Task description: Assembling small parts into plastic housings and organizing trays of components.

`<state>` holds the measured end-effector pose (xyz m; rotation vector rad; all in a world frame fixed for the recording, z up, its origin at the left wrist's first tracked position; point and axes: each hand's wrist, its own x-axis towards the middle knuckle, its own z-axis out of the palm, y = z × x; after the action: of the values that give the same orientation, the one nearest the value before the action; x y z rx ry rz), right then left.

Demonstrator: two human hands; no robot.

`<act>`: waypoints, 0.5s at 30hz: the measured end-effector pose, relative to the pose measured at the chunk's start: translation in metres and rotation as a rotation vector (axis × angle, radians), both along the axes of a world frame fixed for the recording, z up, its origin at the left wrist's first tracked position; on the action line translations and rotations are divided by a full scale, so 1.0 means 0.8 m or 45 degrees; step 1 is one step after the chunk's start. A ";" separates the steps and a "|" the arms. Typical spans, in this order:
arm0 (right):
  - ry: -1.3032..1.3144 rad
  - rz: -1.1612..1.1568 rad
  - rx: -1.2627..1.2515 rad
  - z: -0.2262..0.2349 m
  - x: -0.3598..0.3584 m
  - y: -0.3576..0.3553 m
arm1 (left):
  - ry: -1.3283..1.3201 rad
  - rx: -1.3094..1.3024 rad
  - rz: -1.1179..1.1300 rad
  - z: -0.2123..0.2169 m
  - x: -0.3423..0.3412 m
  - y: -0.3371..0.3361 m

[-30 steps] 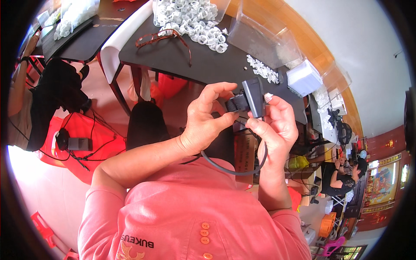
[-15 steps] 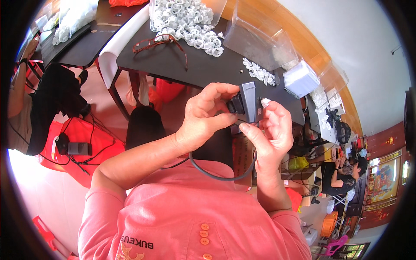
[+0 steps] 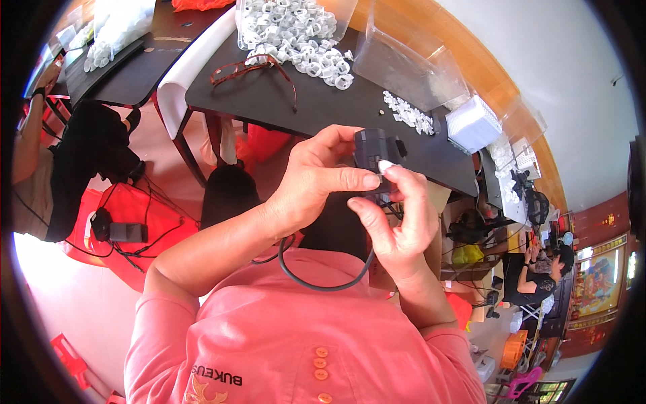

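My left hand [image 3: 316, 178] is closed around a small dark grey box-shaped device [image 3: 371, 149], with the thumb along its near side. A dark part juts out at its right side; its exact kind is not clear. My right hand [image 3: 404, 219] is at the device's lower right. Its index finger, with a white cover on the tip, touches the device, while the thumb stands apart from it. A black cable [image 3: 323, 288] loops below my hands in front of my pink shirt. Its upper end is hidden behind my right hand.
A dark table [image 3: 269, 97] ahead bears eyeglasses [image 3: 243, 70], many white plastic rings [image 3: 289, 34], small white pieces [image 3: 408, 114] and a transparent bin [image 3: 397, 64]. At the left, a black adapter [image 3: 128, 232] with cables lies on red material beside a seated person. Another person [image 3: 535, 276] is far right.
The device has turned in my left hand and now shows a different face. My right thumb has come away from the cable, and the right index finger has moved left onto the device.
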<state>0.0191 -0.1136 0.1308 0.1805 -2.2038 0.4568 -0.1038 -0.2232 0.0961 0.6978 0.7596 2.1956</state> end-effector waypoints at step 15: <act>-0.586 0.184 -0.732 0.043 -0.017 0.056 | -0.294 0.359 -0.605 -0.048 -0.031 0.016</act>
<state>0.0052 -0.0687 0.1655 -0.0881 -2.3968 1.2931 -0.1287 -0.2101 0.0576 0.6650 0.1423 1.9092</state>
